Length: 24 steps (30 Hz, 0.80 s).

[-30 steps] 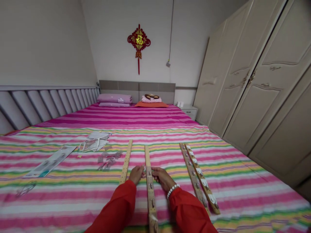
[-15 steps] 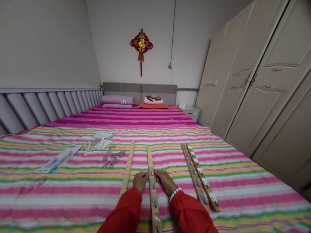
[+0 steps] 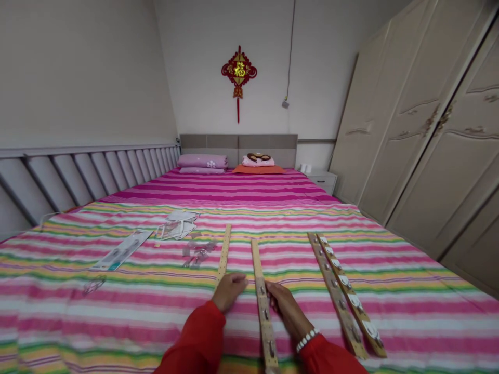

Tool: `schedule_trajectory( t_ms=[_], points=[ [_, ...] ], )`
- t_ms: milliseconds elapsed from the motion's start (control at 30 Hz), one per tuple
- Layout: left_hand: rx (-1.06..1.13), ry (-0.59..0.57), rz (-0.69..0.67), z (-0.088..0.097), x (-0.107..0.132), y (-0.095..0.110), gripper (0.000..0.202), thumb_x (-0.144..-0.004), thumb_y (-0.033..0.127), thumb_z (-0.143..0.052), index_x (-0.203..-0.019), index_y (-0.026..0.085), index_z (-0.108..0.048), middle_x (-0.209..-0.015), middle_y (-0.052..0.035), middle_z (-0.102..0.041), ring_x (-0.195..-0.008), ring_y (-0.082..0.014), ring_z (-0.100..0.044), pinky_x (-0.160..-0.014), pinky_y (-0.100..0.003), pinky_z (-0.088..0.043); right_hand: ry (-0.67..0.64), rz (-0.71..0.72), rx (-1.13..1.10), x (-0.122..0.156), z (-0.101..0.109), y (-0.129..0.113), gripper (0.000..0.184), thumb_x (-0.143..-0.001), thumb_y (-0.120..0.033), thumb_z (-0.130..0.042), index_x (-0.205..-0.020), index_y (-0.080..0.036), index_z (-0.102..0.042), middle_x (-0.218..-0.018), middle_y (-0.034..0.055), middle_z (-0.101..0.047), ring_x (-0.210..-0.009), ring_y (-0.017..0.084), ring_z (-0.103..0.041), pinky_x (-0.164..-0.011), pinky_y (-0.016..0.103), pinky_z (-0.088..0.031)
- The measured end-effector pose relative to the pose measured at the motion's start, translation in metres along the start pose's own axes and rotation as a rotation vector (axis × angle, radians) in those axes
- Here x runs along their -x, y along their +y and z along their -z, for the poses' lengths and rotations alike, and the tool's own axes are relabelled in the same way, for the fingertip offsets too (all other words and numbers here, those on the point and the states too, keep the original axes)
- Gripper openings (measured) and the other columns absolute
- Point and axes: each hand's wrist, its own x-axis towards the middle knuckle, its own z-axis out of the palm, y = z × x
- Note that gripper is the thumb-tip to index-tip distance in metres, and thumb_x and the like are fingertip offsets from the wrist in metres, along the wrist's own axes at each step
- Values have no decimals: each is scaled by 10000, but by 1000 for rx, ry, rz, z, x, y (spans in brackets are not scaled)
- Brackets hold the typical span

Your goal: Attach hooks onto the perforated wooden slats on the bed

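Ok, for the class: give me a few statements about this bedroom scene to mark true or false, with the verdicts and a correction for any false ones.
1. The right hand wears a white bead bracelet at its wrist. True.
2. The left hand rests on the clear plastic packaging. False: it is beside the middle wooden strip, away from the packaging.
3. Four wooden strips lie on the striped bedspread. True.
4. The strip with white round hooks lies furthest left. False: it lies furthest right.
5. A red knot ornament hangs on the wall above the headboard. True.
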Motion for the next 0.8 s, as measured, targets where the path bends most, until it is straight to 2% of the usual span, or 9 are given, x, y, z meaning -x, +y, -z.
schedule_trajectory(
  t_ms=[100,167,200,267,333,433,567,700,800],
  points=[
    [-58,354,-36,47,-11,-13,262,-688,329,-579,-815,129,-692,-738,-49,-692,-742,-196,-615,-708,-284,-476,-23,-5,-19,1,2,0,363,-578,-484,-751,-674,-142,-679,-508,-43,-504,-387,55,-357,-385,203,-209],
    [-203,532,1,76,-18,-25,240,-725,321,-540,-791,147,-691,-731,-53,-698,-749,-202,-622,-714,-286,-465,-24,-5,-20,1,3,0,377,-569,-485,-757,-704,-139,-692,-506,-47,-499,-381,54,-352,-383,205,-205],
    [-285,592,32,88,-22,-30,238,-731,328,-544,-802,158,-695,-746,-56,-705,-761,-208,-628,-714,-284,-458,-23,-2,-20,1,3,0,383,-568,-485,-758,-719,-138,-698,-506,-49,-497,-378,53,-350,-381,206,-203],
    [-412,616,79,104,-27,-39,269,-756,366,-548,-836,162,-703,-802,-80,-722,-799,-226,-643,-712,-282,-448,-19,-1,-19,0,3,1,376,-572,-482,-756,-721,-141,-696,-514,-46,-503,-378,54,-352,-380,208,-206],
    [-482,600,109,110,-31,-43,327,-773,411,-548,-903,158,-710,-896,-117,-733,-860,-257,-654,-717,-294,-444,-12,-3,-17,-1,3,2,366,-575,-483,-751,-699,-145,-683,-515,-44,-505,-377,56,-354,-379,209,-211],
    [-521,591,173,108,-35,-42,409,-788,480,-534,-975,162,-711,-993,-158,-726,-907,-302,-659,-704,-326,-447,-8,-9,-16,-2,3,3,371,-565,-489,-748,-689,-148,-670,-505,-48,-497,-370,58,-350,-375,210,-211],
    [-495,616,235,104,-36,-40,387,-810,447,-522,-1011,174,-709,-1047,-158,-717,-920,-319,-661,-706,-352,-460,-10,-2,-37,-1,3,3,367,-575,-484,-744,-687,-144,-666,-514,-49,-501,-371,52,-356,-371,203,-217],
    [-300,679,126,106,-33,-46,283,-775,352,-593,-925,153,-728,-1052,-123,-723,-989,-279,-647,-806,-324,-477,-11,-1,-45,-1,4,3,341,-601,-463,-743,-690,-142,-670,-524,-45,-515,-375,53,-375,-371,199,-236],
    [2,716,87,104,-24,-45,196,-731,292,-653,-819,135,-732,-943,-90,-745,-948,-236,-658,-828,-295,-491,-3,-9,-38,-3,5,5,348,-601,-460,-741,-726,-139,-687,-507,-49,-515,-362,52,-370,-369,196,-244]
  ],
)
